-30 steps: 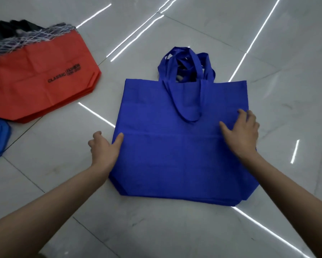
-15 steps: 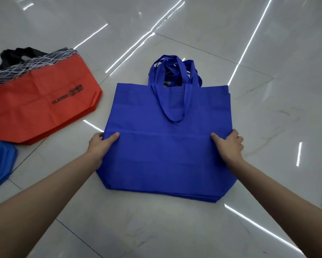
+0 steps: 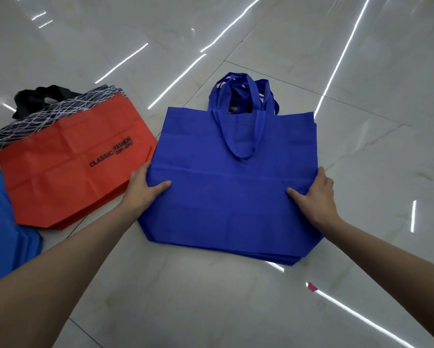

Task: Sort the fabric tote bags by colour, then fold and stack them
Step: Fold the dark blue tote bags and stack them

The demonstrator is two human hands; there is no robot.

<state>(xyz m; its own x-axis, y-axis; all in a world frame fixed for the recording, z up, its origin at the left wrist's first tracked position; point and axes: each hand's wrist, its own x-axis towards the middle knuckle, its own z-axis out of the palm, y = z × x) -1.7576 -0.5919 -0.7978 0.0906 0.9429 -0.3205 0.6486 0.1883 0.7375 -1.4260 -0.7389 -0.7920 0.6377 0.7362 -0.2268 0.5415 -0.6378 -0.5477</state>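
A pile of royal blue tote bags [image 3: 233, 197] lies flat on the floor, handles pointing away from me, one handle loop folded down over the top bag. My left hand [image 3: 142, 188] grips the pile's left edge, thumb on top. My right hand [image 3: 316, 194] grips the right edge the same way, thumb on the fabric. To the left lies a stack of red tote bags [image 3: 67, 172] with a black-and-white scribble band, black handles and "CLASSIC FASHION" print. The blue pile's left edge comes close to the red stack.
A lighter blue bag pile [image 3: 2, 222] pokes in at the left edge, below the red stack. Glossy white floor tiles [image 3: 236, 305] with bright light reflections surround everything. A small pink scrap [image 3: 312, 287] lies on the floor in front of the blue pile.
Both hands went from resting on the blue pile's sides to gripping its edges. The pile has shifted left, closer to the red stack.
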